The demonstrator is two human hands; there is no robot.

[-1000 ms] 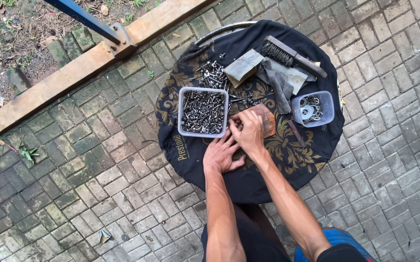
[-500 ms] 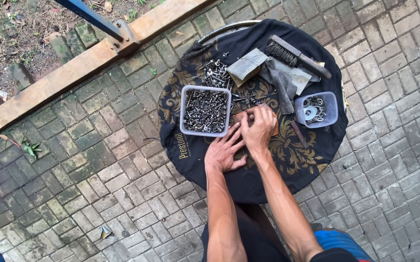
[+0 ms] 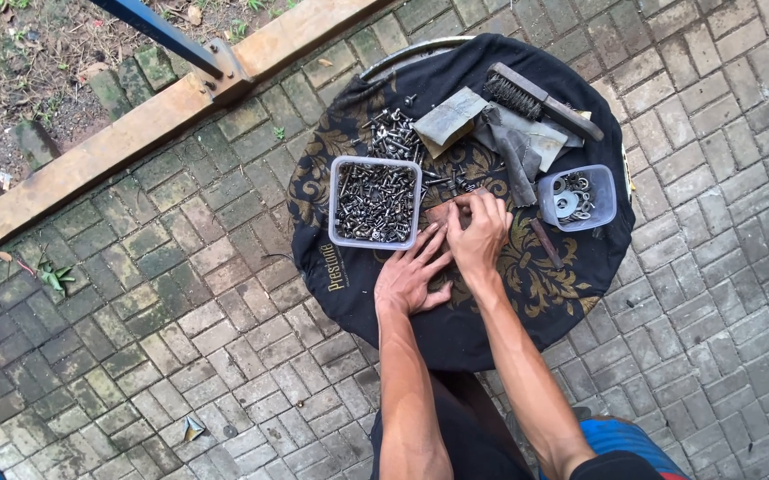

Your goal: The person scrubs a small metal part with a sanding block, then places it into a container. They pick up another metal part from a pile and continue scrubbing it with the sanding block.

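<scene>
A round table under a black cloth with a gold pattern (image 3: 526, 293) fills the upper right. My left hand (image 3: 413, 274) lies flat on the cloth with fingers spread, its fingertips just below a clear tub of screws (image 3: 374, 203). My right hand (image 3: 480, 233) is beside it, fingers curled and pinching the top edge of a small rusty-brown sheet (image 3: 444, 213), which it mostly hides. Loose screws (image 3: 390, 133) are piled behind the tub.
A smaller tub of washers (image 3: 577, 197), a wire brush (image 3: 540, 100), grey folded sheets (image 3: 454, 116) and a rusty rod (image 3: 544, 242) lie on the cloth. A wooden beam (image 3: 127, 142) and a blue post (image 3: 162, 31) border the brick paving (image 3: 180, 338).
My right hand has shifted slightly up toward the loose screws, and its fingers have curled over the brown sheet. My left hand has flattened and spread beside it.
</scene>
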